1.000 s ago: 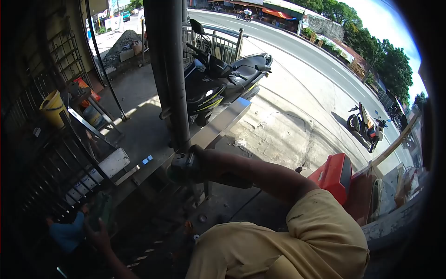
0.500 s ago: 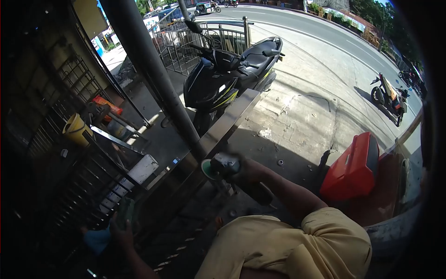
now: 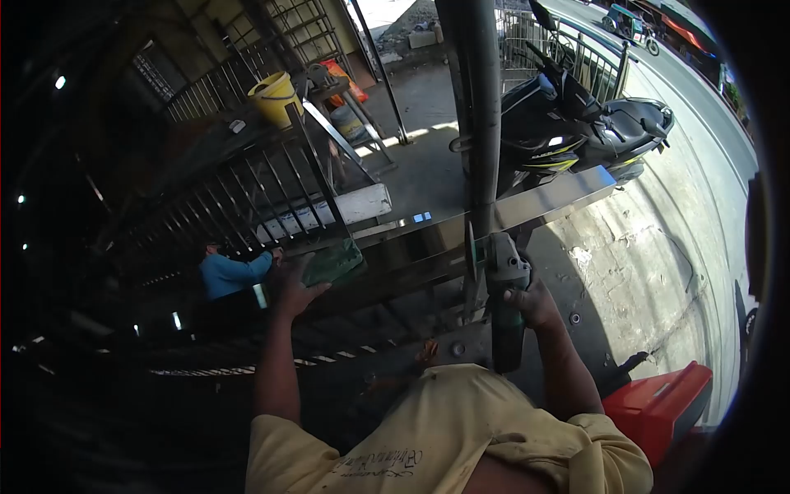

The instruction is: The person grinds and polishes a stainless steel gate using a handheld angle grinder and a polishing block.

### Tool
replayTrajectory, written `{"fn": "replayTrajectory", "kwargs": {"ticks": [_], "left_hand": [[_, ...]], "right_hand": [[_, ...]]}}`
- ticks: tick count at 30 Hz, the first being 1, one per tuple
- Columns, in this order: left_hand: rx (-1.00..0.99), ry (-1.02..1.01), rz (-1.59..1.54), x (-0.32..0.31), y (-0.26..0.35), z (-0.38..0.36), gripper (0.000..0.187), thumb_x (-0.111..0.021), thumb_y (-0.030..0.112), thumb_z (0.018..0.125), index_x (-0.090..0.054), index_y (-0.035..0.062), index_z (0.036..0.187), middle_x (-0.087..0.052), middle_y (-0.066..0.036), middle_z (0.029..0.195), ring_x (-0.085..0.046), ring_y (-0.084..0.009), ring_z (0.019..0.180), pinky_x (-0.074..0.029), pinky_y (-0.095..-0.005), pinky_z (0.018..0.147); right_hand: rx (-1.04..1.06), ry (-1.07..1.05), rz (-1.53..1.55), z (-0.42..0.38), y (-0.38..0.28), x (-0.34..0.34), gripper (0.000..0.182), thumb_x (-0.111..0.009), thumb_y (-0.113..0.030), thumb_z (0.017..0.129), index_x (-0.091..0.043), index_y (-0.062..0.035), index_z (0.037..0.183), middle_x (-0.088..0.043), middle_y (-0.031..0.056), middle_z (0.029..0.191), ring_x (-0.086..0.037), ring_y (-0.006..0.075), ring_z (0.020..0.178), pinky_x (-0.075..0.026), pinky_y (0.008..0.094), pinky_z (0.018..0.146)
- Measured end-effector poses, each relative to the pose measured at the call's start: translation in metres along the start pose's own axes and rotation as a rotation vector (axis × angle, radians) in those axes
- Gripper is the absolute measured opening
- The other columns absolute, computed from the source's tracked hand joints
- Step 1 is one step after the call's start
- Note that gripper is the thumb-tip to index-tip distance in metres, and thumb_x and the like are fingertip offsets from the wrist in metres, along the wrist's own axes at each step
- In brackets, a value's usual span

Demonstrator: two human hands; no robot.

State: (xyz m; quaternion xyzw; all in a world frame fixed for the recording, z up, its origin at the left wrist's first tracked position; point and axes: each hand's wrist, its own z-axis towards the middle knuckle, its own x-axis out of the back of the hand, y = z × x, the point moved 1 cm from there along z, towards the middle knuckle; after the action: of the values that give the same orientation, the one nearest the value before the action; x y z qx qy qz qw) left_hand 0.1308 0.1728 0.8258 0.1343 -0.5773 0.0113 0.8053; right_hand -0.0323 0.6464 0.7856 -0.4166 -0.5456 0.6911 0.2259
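My right hand point(image 3: 533, 301) is wrapped round the body of an angle grinder point(image 3: 508, 305), whose disc point(image 3: 471, 249) stands edge-on beside the dark round post point(image 3: 485, 123). My left hand point(image 3: 298, 288) has its fingers around or against a green object point(image 3: 336, 262), apparently a bottle or plastic container, near the metal railing. A shiny rectangular metal tube point(image 3: 543, 203) runs from behind the post toward the scooter, just above the grinder.
A black scooter point(image 3: 559, 132) stands behind the post. A yellow bucket point(image 3: 276, 97) and a white cylinder point(image 3: 354, 204) are beyond the barred railing point(image 3: 271, 177). A person in blue point(image 3: 233, 274) is at the left. A red box point(image 3: 658, 407) sits at lower right.
The view has swung left. The grinder, still in my right hand, is more upright, with its disc now edge-on. My left hand and the green object show more clearly.
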Motion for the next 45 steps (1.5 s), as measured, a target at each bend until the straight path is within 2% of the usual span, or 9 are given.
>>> {"fn": "replayTrajectory", "kwargs": {"ticks": [8, 13, 16, 17, 18, 23, 32, 37, 45], "left_hand": [[0.116, -0.097, 0.069, 0.025, 0.035, 0.007, 0.087, -0.085, 0.051, 0.073, -0.051, 0.0156, 0.144, -0.052, -0.015, 0.143, -0.048, -0.0374, 0.134, -0.038, -0.053, 0.111], [0.011, 0.347, 0.13, 0.007, 0.077, -0.011, 0.07, -0.083, 0.04, 0.078, -0.056, 0.0083, 0.135, -0.056, -0.017, 0.135, -0.052, -0.0381, 0.126, -0.043, -0.05, 0.105], [0.101, 0.541, -0.031, -0.02, 0.12, -0.034, 0.055, -0.079, 0.036, 0.084, -0.061, 0.0038, 0.124, -0.063, -0.017, 0.122, -0.059, -0.0379, 0.115, -0.047, -0.0503, 0.098], [0.125, 0.496, -0.196, -0.03, 0.143, -0.043, 0.05, -0.078, 0.035, 0.085, -0.063, 0.0032, 0.121, -0.065, -0.017, 0.115, -0.062, -0.0382, 0.109, -0.048, -0.0499, 0.095], [0.142, 0.455, -0.365, -0.041, 0.166, -0.051, 0.046, -0.077, 0.034, 0.086, -0.065, 0.0027, 0.117, -0.068, -0.017, 0.108, -0.064, -0.0385, 0.102, -0.05, -0.0494, 0.092], [0.015, 0.277, -0.48, -0.082, 0.239, -0.071, 0.04, -0.078, 0.031, 0.086, -0.067, 0.003, 0.113, -0.069, -0.016, 0.105, -0.066, -0.037, 0.101, -0.052, -0.045, 0.09], [0.249, 0.662, 0.021, -0.002, 0.105, -0.046, 0.035, -0.075, 0.028, 0.086, -0.065, 0.0041, 0.109, -0.065, -0.016, 0.11, -0.062, -0.0373, 0.103, -0.05, -0.0482, 0.089], [0.315, 0.425, 0.066, 0.007, 0.033, -0.021, 0.046, -0.07, 0.043, 0.089, -0.065, 0.0063, 0.116, -0.061, -0.014, 0.126, -0.056, -0.0378, 0.116, -0.046, -0.0508, 0.096], [0.171, 0.502, -0.147, -0.023, -0.005, -0.013, 0.037, -0.071, 0.04, 0.086, -0.071, 0.0059, 0.1, -0.072, -0.015, 0.097, -0.069, -0.0344, 0.093, -0.051, -0.0482, 0.086]], "right_hand": [[-0.091, -0.204, 0.108, 0.032, 0.006, 0.001, 0.116, -0.093, -0.04, 0.069, -0.022, -0.002, 0.154, -0.055, 0.0164, 0.132, -0.061, 0.0269, 0.112, -0.057, 0.0426, 0.091], [-0.105, -0.262, 0.082, 0.048, 0.026, 0.002, 0.118, -0.094, -0.038, 0.069, -0.02, -0.0035, 0.154, -0.055, 0.0166, 0.131, -0.062, 0.0288, 0.112, -0.058, 0.0448, 0.086], [-0.086, -0.308, 0.116, 0.053, 0.018, -0.013, 0.088, -0.087, -0.046, 0.075, -0.041, -0.0039, 0.137, -0.062, 0.0137, 0.108, -0.067, 0.0266, 0.091, -0.061, 0.0435, 0.076], [-0.084, -0.328, 0.13, 0.054, 0.016, -0.018, 0.079, -0.084, -0.049, 0.077, -0.049, -0.0041, 0.132, -0.065, 0.0128, 0.101, -0.069, 0.0259, 0.084, -0.062, 0.0431, 0.073], [-0.15, -0.356, 0.171, 0.059, 0.015, -0.017, 0.098, -0.088, -0.049, 0.076, -0.033, -0.0098, 0.147, -0.062, 0.0155, 0.113, -0.068, 0.0282, 0.09, -0.062, 0.0437, 0.071], [-0.173, -0.388, 0.052, 0.073, 0.007, -0.029, 0.094, -0.088, -0.051, 0.075, -0.036, -0.0099, 0.142, -0.062, 0.0141, 0.113, -0.067, 0.0264, 0.089, -0.062, 0.0421, 0.071], [-0.034, -0.575, -0.294, 0.103, -0.024, -0.065, 0.118, -0.098, -0.041, 0.065, -0.027, -0.0003, 0.15, -0.058, 0.0163, 0.129, -0.056, 0.0248, 0.119, -0.047, 0.0382, 0.102], [-0.047, -0.563, -0.6, 0.113, -0.048, -0.113, 0.121, -0.099, -0.042, 0.061, -0.028, 0.0058, 0.148, -0.06, 0.0165, 0.128, -0.057, 0.0241, 0.118, -0.047, 0.0369, 0.102], [-0.073, -0.593, -1.04, 0.162, -0.063, -0.175, 0.098, -0.097, -0.033, 0.068, -0.042, 0.0023, 0.141, -0.064, 0.0151, 0.122, -0.062, 0.0227, 0.11, -0.051, 0.035, 0.097]]}}
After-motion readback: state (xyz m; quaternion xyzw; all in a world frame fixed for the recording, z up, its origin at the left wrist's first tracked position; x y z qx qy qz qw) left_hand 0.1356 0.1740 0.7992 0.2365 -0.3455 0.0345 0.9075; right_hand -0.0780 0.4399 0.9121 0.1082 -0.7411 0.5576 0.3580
